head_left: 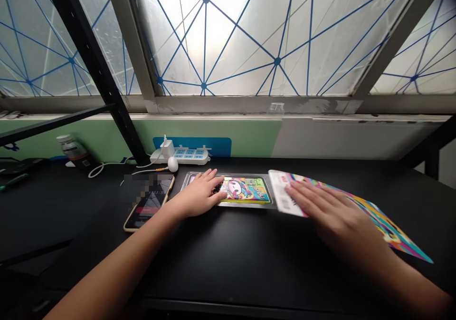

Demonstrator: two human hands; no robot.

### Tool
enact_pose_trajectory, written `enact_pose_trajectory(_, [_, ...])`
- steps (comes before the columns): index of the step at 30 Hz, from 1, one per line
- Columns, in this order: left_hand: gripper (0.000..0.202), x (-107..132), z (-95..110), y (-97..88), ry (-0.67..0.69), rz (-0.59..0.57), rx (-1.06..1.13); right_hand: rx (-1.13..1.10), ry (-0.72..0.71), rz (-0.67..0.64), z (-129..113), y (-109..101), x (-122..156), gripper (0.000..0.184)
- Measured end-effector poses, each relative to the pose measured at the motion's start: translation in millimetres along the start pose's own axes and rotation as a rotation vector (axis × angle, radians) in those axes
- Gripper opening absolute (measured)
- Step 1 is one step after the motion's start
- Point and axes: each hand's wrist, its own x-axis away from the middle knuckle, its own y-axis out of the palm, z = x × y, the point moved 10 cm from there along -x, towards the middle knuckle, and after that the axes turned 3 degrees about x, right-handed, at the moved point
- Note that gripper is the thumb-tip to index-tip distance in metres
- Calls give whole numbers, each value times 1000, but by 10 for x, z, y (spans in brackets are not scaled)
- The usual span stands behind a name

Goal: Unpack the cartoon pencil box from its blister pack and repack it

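Observation:
A clear plastic case with a colourful cartoon card inside lies flat on the black table. My left hand rests on the case's left end, fingers lying loosely over it. To the right a long colourful printed card or sleeve with a white barcode end lies on the table. My right hand lies flat on it, fingers stretched out toward the barcode end.
A phone lies left of my left hand. Behind it sit a white power strip with a charger and cable, and a small bottle at far left. A black diagonal frame post rises before the window.

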Motion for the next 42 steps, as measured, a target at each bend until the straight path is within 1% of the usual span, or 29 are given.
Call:
enact_pose_trajectory(3, [65, -103, 62, 30, -11, -1, -19, -72, -143, 6, -646, -189, -101, 60])
enact_pose_trajectory(5, [64, -176, 134, 65, -8, -4, -40, -121, -237, 11, -1105, -231, -146, 52])
enact_pose_trajectory(7, [63, -229, 221, 101, 6, -4, -65, -214, -300, -41, -1467, -131, -213, 46])
enact_pose_trajectory(8, [63, -245, 261, 115, 15, -1, -78, -262, -297, -81, -1574, -39, -271, 45])
enact_pose_trajectory(9, [63, -254, 295, 126, 22, 4, -90, -296, -291, -131, -1645, 78, -339, 46])
enact_pose_trajectory(11, [63, -261, 335, 139, 32, 19, -116, -351, -259, -205, -1683, 292, -507, 47])
enact_pose_trajectory(13, [62, -263, 334, 141, 35, 34, -141, -403, -219, -242, -1627, 441, -676, 52])
enact_pose_trajectory(16, [61, -274, 290, 141, 37, 48, -174, -535, -170, -294, -1511, 570, -816, 60])
enact_pose_trajectory(20, [62, -287, 210, 132, 16, 63, -209, -736, -135, -385, -1420, 668, -782, 64])
enact_pose_trajectory(22, [61, -286, 192, 130, 10, 72, -220, -793, -134, -392, -1399, 679, -761, 60])
enact_pose_trajectory(27, [58, -276, 204, 117, 17, 111, -249, -828, -149, -312, -1391, 645, -794, 50])
enact_pose_trajectory(29, [56, -267, 229, 105, 34, 128, -272, -842, -144, -261, -1376, 622, -827, 38])
enact_pose_trajectory(31, [54, -247, 261, 85, 57, 145, -299, -865, -131, -163, -1300, 555, -879, 23])
enact_pose_trajectory(32, [53, -232, 275, 70, 67, 155, -312, -871, -125, -99, -1231, 507, -908, 21])
enact_pose_trajectory(33, [52, -214, 287, 52, 76, 166, -322, -867, -114, -39, -1139, 463, -937, 22])
enact_pose_trajectory(34, [51, -194, 296, 31, 82, 175, -329, -845, -89, -9, -1023, 453, -966, 25])
enact_pose_trajectory(35, [50, -174, 302, 6, 87, 185, -333, -809, -47, -14, -881, 484, -993, 26])
enact_pose_trajectory(36, [49, -155, 304, -22, 89, 193, -335, -764, 1, -47, -719, 547, -1015, 28])
enact_pose_trajectory(37, [47, -138, 302, -54, 90, 202, -336, -699, 74, -138, -531, 679, -1020, 28])
enact_pose_trajectory(38, [46, -124, 295, -92, 88, 212, -338, -668, 128, -180, -329, 767, -1017, 28])
enact_pose_trajectory(41, [41, -104, 249, -213, 72, 247, -351, -647, 207, -285, 204, 1018, -966, 21])
enact_pose_trajectory(42, [40, -105, 228, -242, 69, 254, -355, -654, 207, -330, 325, 1103, -939, 26])
